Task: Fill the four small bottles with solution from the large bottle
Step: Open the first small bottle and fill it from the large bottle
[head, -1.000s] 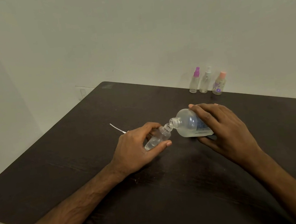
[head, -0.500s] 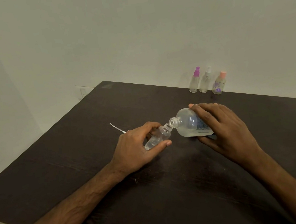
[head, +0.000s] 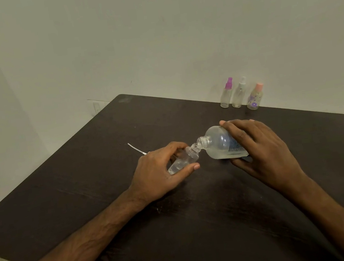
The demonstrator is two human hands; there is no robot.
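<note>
My left hand [head: 161, 171] grips a small clear bottle [head: 184, 159], uncapped and tilted with its neck up to the right. Clear liquid sits in its lower part. My right hand [head: 258, 147] holds the large clear bottle [head: 218, 142] tipped on its side, its open mouth touching the small bottle's neck. Three more small bottles stand at the table's far edge: one with a purple spray cap [head: 226, 93], one with a white spray cap [head: 239, 93], and one with a pink cap and flower print [head: 255, 97].
The dark wooden table [head: 201, 225] meets a pale wall at the back. A thin white tube [head: 136, 148], partly hidden behind my left hand, lies on the table to the left. A wall socket [head: 96, 107] shows beyond the table's far left corner.
</note>
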